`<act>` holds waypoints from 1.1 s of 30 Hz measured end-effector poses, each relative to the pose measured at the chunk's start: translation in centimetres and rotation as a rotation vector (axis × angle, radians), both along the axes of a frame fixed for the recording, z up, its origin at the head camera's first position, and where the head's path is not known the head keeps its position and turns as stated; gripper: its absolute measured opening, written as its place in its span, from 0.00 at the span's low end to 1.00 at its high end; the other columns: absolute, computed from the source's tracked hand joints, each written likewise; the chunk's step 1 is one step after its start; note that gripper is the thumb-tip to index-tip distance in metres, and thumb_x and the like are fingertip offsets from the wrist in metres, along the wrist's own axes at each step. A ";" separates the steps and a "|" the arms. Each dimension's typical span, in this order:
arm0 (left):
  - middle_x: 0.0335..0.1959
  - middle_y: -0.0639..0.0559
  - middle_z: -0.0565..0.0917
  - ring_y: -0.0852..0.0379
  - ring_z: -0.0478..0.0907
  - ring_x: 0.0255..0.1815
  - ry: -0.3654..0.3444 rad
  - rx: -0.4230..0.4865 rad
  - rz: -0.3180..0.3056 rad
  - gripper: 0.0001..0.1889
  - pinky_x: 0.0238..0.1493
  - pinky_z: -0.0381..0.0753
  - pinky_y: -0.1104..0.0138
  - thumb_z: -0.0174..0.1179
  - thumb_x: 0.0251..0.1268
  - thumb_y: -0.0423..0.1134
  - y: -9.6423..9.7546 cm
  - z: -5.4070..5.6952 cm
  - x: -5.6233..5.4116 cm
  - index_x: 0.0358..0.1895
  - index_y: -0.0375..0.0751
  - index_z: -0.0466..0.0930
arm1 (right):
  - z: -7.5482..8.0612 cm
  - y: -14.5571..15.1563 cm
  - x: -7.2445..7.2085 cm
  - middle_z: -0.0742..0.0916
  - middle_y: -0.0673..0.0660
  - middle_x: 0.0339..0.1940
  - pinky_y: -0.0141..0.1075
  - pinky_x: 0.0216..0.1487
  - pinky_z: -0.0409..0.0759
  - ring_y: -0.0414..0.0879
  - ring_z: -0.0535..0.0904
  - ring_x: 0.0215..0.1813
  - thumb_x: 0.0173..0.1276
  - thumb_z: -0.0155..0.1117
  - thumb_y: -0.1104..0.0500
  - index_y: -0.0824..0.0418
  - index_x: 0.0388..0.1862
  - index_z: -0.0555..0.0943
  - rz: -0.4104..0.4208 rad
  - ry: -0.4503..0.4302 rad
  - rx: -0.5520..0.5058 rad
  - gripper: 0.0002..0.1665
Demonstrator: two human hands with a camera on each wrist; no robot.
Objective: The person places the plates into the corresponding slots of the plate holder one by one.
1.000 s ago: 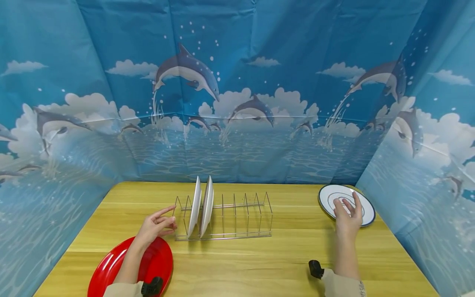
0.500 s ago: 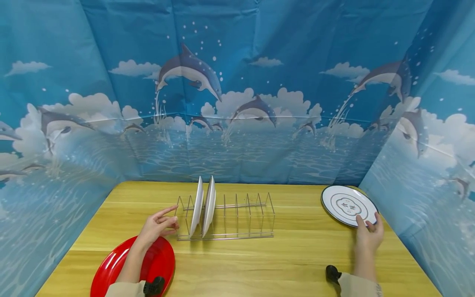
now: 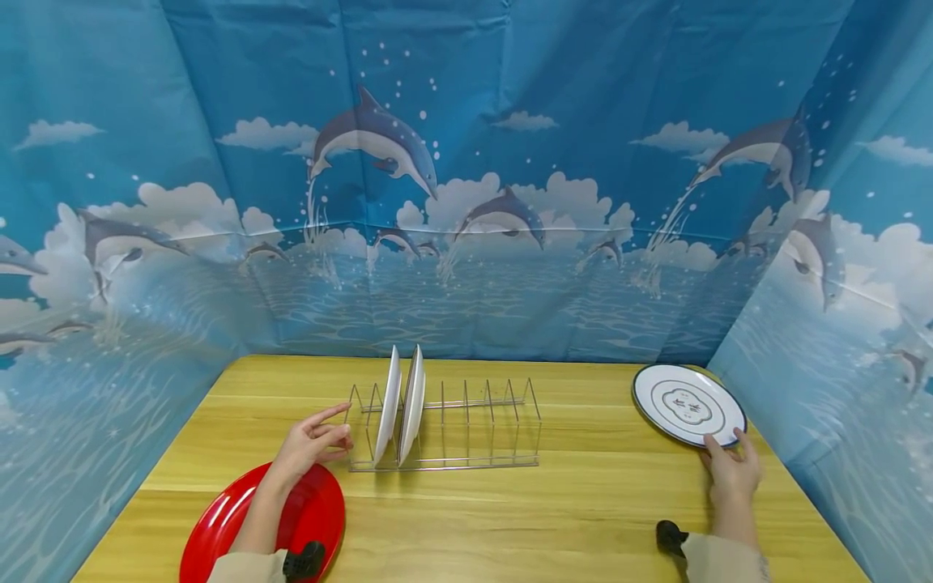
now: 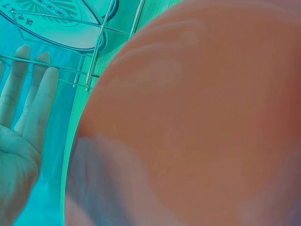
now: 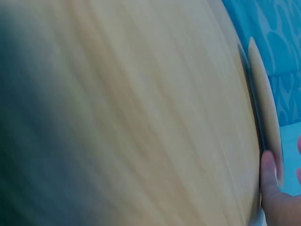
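White plate, head view: lies face up at the right rear of the tabletop; round, so no true long axis, though it reads as an oval slanting from rear left to front right; the right hand is much the nearer, set at the near right rim, with the plate extending ahead of it and to its left; thumb and fingers apart there, not closed round the rim; rack well to the plate's left, two plates standing on edge in its left part, faces turned sideways; left hand at the rack's left end, fingers extended, well away from the white plate; red plate beneath that forearm.

Left wrist view: fingers straight, spaced, at the rack's wires; grip on wire not evident; colours distorted.

Right wrist view: white plate edge-on at the right side; thumb at its lower end, fingertips across a gap at the frame edge; firmness of contact cannot be told.
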State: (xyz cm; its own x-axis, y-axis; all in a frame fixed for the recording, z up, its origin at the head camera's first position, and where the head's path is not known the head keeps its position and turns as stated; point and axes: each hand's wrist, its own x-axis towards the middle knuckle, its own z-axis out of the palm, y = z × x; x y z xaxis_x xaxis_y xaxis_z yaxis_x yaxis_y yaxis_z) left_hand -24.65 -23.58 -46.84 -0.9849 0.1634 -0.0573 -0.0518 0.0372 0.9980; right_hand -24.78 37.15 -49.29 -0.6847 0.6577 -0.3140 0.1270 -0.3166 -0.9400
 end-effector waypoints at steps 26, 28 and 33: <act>0.34 0.42 0.84 0.53 0.81 0.36 0.006 -0.009 0.004 0.30 0.46 0.79 0.53 0.58 0.62 0.37 0.0 -0.1 0.0 0.67 0.35 0.60 | -1.5 1.3 -0.8 0.64 0.52 0.41 0.23 0.31 0.79 0.27 0.71 0.22 0.63 0.54 0.66 0.59 0.73 0.51 0.085 -0.118 0.190 0.41; 0.34 0.41 0.83 0.53 0.81 0.36 0.010 -0.008 0.005 0.30 0.46 0.79 0.53 0.58 0.62 0.37 0.0 -0.1 0.0 0.67 0.34 0.60 | -1.5 1.3 -0.7 0.64 0.52 0.41 0.23 0.32 0.80 0.27 0.71 0.23 0.63 0.54 0.68 0.60 0.73 0.51 0.106 -0.097 0.188 0.41; 0.34 0.42 0.84 0.53 0.81 0.36 0.020 -0.010 0.000 0.30 0.46 0.78 0.52 0.58 0.62 0.37 0.0 -0.2 -0.1 0.67 0.33 0.60 | -1.4 1.4 -0.4 0.65 0.60 0.58 0.24 0.36 0.80 0.27 0.74 0.28 0.64 0.52 0.70 0.53 0.74 0.48 0.203 -0.033 0.059 0.43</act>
State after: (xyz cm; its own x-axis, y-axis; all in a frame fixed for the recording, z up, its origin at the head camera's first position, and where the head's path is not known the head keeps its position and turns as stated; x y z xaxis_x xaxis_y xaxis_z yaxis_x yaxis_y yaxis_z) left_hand -24.72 -23.62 -47.03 -0.9858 0.1630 -0.0396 -0.0324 0.0467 0.9984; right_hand -25.13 38.53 -50.68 -0.7948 0.5254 -0.3038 0.2135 -0.2264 -0.9503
